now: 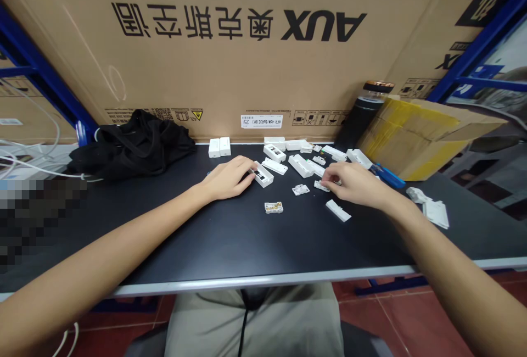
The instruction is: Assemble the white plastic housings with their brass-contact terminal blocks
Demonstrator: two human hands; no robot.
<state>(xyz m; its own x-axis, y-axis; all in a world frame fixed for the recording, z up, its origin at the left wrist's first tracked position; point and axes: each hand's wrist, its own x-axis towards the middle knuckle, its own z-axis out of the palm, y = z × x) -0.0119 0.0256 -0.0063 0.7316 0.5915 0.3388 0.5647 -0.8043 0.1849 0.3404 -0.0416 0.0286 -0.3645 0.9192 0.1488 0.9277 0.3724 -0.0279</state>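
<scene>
My left hand [233,177] rests palm down on the black table, its thumb and forefinger closed on the left side of a white plastic casing [264,176] with dark slots. Farther right, my right hand [352,182] pinches a small white plastic part [320,185] at the tabletop; the fingers partly cover it. Between the hands lies a small white piece [301,189]. Nearer to me sits a white insert with brass-coloured metal parts [274,207]. A plain white strip [338,210] lies just below my right hand.
Several white casings and covers [301,166] lie behind the hands. Two white blocks [219,147] stand at the back. A black cloth bag [135,145] is left; a dark bottle [359,118], taped carton [415,137], blue-handled tool [389,176] and white pieces [435,212] are right.
</scene>
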